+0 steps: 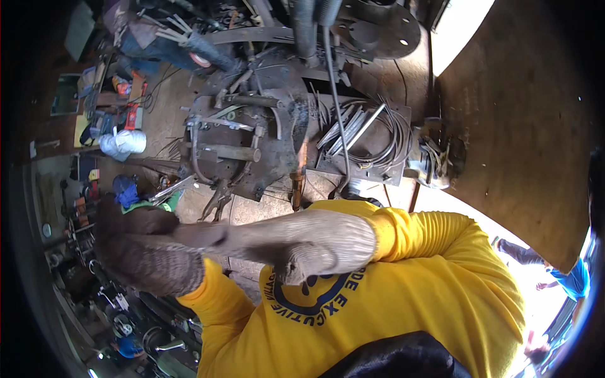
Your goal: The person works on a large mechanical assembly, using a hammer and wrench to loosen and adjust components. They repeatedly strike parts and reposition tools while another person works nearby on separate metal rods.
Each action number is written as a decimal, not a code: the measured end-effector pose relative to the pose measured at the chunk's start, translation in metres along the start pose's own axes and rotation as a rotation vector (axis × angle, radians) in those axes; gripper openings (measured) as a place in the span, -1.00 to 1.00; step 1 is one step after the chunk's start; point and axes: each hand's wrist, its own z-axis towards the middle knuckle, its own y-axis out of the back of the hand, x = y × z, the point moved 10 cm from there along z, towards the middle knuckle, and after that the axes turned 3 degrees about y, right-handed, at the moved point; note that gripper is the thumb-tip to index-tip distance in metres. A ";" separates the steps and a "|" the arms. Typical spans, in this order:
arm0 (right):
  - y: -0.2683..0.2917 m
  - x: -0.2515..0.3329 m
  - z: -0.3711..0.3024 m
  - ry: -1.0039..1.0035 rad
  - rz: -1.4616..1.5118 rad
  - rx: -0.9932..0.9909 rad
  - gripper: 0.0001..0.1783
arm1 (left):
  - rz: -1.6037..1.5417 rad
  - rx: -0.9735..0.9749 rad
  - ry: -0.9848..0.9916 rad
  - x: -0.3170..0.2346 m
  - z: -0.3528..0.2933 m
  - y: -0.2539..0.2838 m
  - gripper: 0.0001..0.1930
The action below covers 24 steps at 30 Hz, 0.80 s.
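Both my hands wear knitted work gloves and come together in front of my yellow sleeves. My right hand (321, 242) wears a grey ribbed glove; its fingers stretch leftward, with the thumb bulging on the near side. At the left, my left hand (148, 252), in a darker brown glove, is curled and closed over the finger end of the right glove. Motion blur and shadow smear the spot where they meet, so the exact grip is hard to see. Beyond the hands, a rusty metal frame (194, 151) with a thick round bar (230, 152) lies on a dark metal plate (274, 173).
Thin metal rods (356, 129) and coiled wire (398, 142) lie right of the frame. A long bent rod (337, 101) crosses there. A large brown board (517, 126) stands at the right. A white bundle (123, 143) sits far left. A person in blue (573, 280) is outside, right.
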 end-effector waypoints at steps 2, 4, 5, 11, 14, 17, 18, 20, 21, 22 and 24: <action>0.006 -0.016 -0.012 -0.056 -0.059 0.043 -0.23 | 0.116 -0.055 -0.079 -0.008 0.001 -0.002 -0.21; 0.009 -0.030 -0.023 -0.084 -0.031 0.048 -0.27 | 0.160 -0.110 -0.127 -0.005 -0.003 -0.010 -0.20; 0.011 -0.028 -0.024 -0.070 0.052 0.027 -0.27 | 0.158 -0.110 -0.141 -0.007 -0.003 -0.015 -0.20; 0.017 -0.043 -0.056 -0.244 0.075 0.105 -0.44 | -0.087 -0.060 0.033 0.002 0.018 -0.006 -0.30; 0.043 -0.090 -0.112 -0.587 0.408 -0.066 -0.49 | 0.103 -0.306 -0.029 0.037 0.065 0.076 -0.44; 0.121 -0.124 -0.178 -0.694 0.095 -0.466 -0.46 | -0.149 -0.461 0.249 0.056 0.094 0.100 -0.55; 0.135 -0.122 -0.188 -0.728 0.040 -0.518 -0.43 | -0.086 -0.366 0.228 0.065 0.104 0.103 -0.57; 0.160 -0.135 -0.210 -0.647 -0.022 -0.535 -0.42 | -0.075 -0.215 0.243 0.102 0.125 0.118 -0.63; 0.166 -0.138 -0.212 -0.713 -0.058 -0.574 -0.43 | -0.124 -0.161 0.282 0.122 0.133 0.123 -0.66; 0.170 -0.139 -0.214 -0.779 -0.100 -0.617 -0.44 | -0.299 -0.145 0.370 0.149 0.142 0.121 -0.69; 0.175 -0.145 -0.213 -0.782 -0.178 -0.634 -0.46 | -0.514 -0.114 0.470 0.187 0.155 0.101 -0.71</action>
